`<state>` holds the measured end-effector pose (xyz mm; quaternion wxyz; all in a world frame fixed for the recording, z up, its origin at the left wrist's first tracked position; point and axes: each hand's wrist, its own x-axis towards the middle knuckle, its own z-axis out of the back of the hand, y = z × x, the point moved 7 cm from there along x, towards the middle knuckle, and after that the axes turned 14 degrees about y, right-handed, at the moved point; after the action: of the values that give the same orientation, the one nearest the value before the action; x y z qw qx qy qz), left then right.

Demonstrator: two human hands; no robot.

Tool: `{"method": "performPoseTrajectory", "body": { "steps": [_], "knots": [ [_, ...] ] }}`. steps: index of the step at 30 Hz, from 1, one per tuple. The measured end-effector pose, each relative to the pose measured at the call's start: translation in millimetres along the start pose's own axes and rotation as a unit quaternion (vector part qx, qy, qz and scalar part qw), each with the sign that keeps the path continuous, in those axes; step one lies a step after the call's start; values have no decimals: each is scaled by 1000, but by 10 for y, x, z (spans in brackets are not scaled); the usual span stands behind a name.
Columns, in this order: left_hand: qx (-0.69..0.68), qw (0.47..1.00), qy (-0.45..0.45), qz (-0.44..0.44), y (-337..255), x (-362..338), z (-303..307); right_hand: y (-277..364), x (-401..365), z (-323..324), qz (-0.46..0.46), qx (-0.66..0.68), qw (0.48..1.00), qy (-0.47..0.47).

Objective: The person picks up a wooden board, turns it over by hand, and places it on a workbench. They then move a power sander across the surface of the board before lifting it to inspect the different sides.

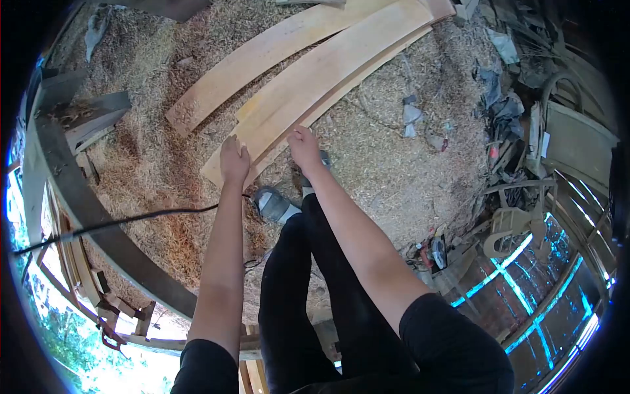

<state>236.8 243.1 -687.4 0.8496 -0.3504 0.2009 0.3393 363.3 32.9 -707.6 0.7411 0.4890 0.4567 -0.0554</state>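
A long, curved wooden plank (341,62) stretches from near my feet toward the upper right. My left hand (234,161) rests on its near end, fingers forward and thumb apart. At the plank's right edge, my right hand (304,150) has its fingers curled in against the wood; part of the grip is hidden. Beneath this plank another pale board (380,64) shows along the right side. A second curved plank (246,69) lies to the left, with a narrow gap between them.
Wood shavings (394,164) cover the ground. A black cable (151,215) runs in from the left toward my shoe (273,202). A large curved beam (98,217) stands at the left. Rags (505,108) and a power tool (436,249) lie to the right.
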Motion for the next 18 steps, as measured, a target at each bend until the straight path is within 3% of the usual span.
{"method": "performPoseTrajectory", "body": {
  "steps": [5, 7, 8, 9, 11, 13, 16, 18],
  "knots": [
    [67, 996, -46, 45, 391, 100, -95, -381, 483, -398, 5, -10, 999, 40],
    [76, 994, -58, 61, 441, 120, 3, -295, 377, -423, 63, 98, 992, -51],
    [83, 991, -9, 102, 494, 137, 21, -263, 340, -430, 63, 97, 992, -51],
    [89, 985, 40, 142, 556, 147, 10, -270, 319, -446, 37, 105, 993, -41],
    [76, 988, 36, 128, 713, 190, -37, -152, 263, -482, 14, 113, 993, -30],
    [64, 991, 32, 114, 737, 229, -58, -117, 250, -596, -6, 277, 961, 1],
    [69, 993, -6, 95, 701, 255, -78, -61, 297, -601, -53, 309, 949, 10],
    [60, 987, -26, 144, 738, 263, -88, 100, 230, -483, -75, 309, 948, -4]
  ]
}}
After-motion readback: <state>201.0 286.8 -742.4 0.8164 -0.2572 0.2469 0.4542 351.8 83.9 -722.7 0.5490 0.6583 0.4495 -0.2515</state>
